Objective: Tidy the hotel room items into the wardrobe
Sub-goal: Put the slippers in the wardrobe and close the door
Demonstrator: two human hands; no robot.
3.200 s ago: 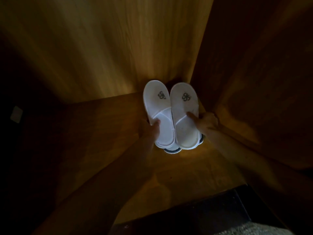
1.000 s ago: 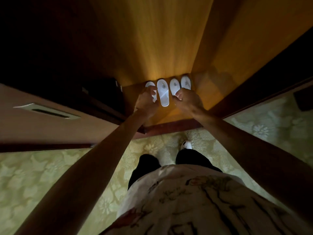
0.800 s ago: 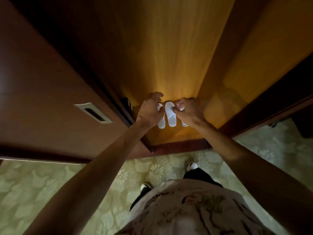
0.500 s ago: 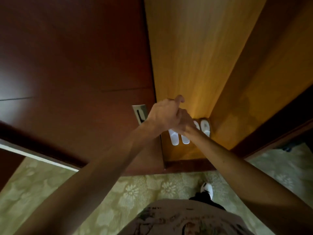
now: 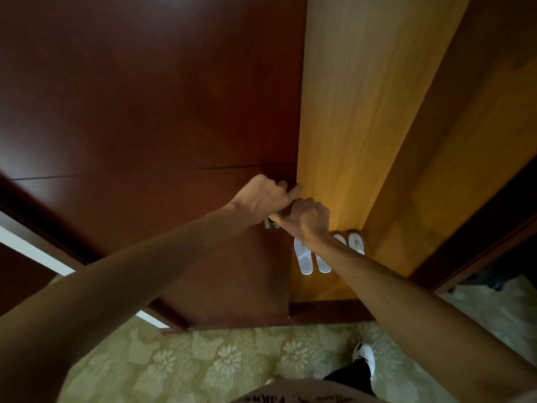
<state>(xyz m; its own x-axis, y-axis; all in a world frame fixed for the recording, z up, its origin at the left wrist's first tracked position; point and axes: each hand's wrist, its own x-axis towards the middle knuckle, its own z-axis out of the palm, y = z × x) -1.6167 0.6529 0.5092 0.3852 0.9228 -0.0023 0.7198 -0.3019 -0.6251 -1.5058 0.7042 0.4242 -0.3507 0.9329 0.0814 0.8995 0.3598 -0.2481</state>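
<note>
Several white slippers (image 5: 303, 257) lie side by side on the lit wooden floor of the wardrobe (image 5: 334, 283), partly hidden by my right forearm. The dark red sliding wardrobe door (image 5: 174, 117) covers the left of the opening. My left hand (image 5: 261, 199) is curled over the door's right edge, above the recessed metal handle (image 5: 271, 224). My right hand (image 5: 308, 219) is closed beside it at the same edge and handle; whether it grips the door I cannot tell.
The wardrobe's lit back wall (image 5: 348, 112) and right side panel (image 5: 450, 170) bound a narrow opening. Green patterned carpet (image 5: 203, 365) lies below, with my right foot in a white shoe (image 5: 364, 354). A dark door frame (image 5: 479, 251) runs down the right.
Both hands left the slippers and rose to the sliding door's edge. The door has slid right, narrowing the opening. My view rose as I stood up.
</note>
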